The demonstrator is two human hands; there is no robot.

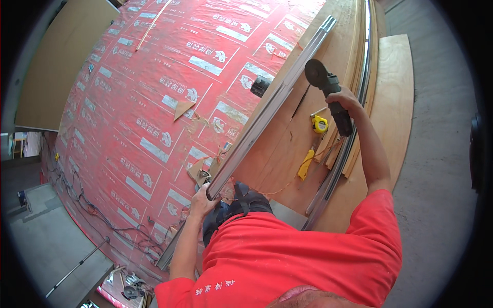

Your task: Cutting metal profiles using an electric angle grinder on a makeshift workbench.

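Note:
My right hand (345, 99) is wrapped round the body of a black angle grinder (318, 77), held up above the wooden boards with its round head pointing away from me. Down by my waist, my left hand (203, 200) grips the near end of a long grey metal profile (267, 113). The profile runs slantwise away from me to the upper right, along the edge of the boards. Below the grinder, a yellow tape measure (319, 124) lies on the wood, and nearer me is a yellow tool (306, 164) whose kind I cannot make out.
Red printed protective sheeting (169, 92) covers the floor at left, with cables (87, 205) and a wood offcut (183, 109) on it. A black block (261, 86) sits beside the profile. Long strips (367, 66) and a plywood sheet (395, 102) lie at right. A large panel (61, 61) stands far left.

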